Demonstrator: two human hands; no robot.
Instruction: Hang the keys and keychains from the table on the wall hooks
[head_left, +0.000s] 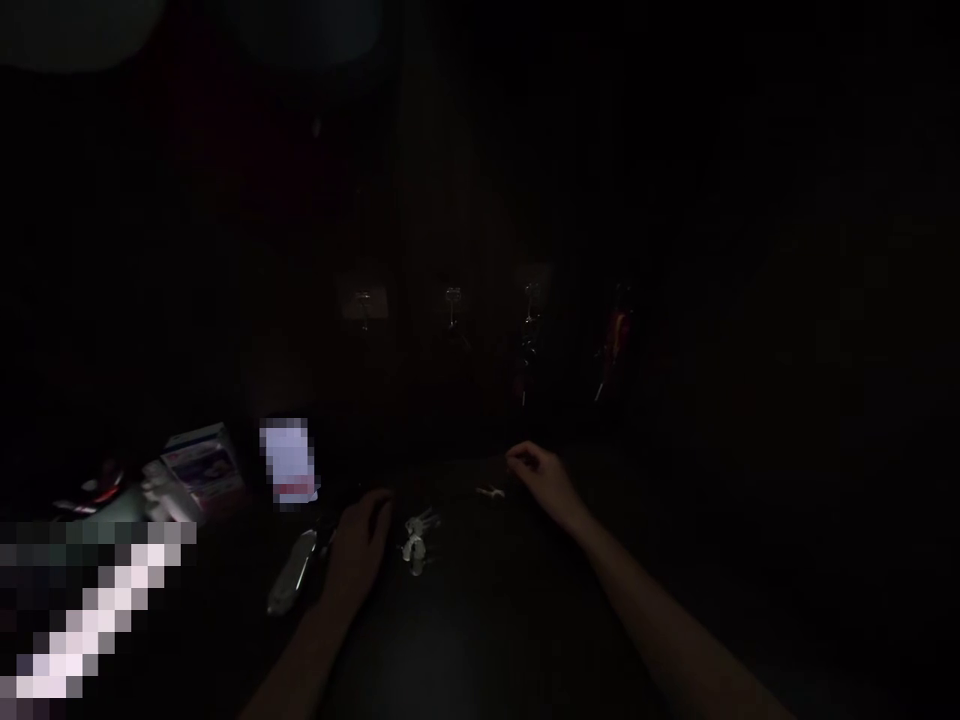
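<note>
The scene is very dark. My left hand [361,537] rests low over the dark tabletop, fingers loosely extended with nothing visible in them. Just right of it lies a bunch of keys [415,541]. My right hand [546,480] is raised farther forward, its thumb and finger brought together in a pinch; whatever they may hold is too dark to make out. A small pale item [491,492], perhaps another key, lies to the left of my right hand. On the other side of my left hand is a long, pale, shiny object [294,572].
A lit phone screen [289,460] stands at left, beside a printed box [204,470] and a white rolled or tube-like item [166,490]. Hooks [453,296] line the dark surface ahead, with small things hanging, including a reddish one [617,332]. A bright blurred bar fills the lower left.
</note>
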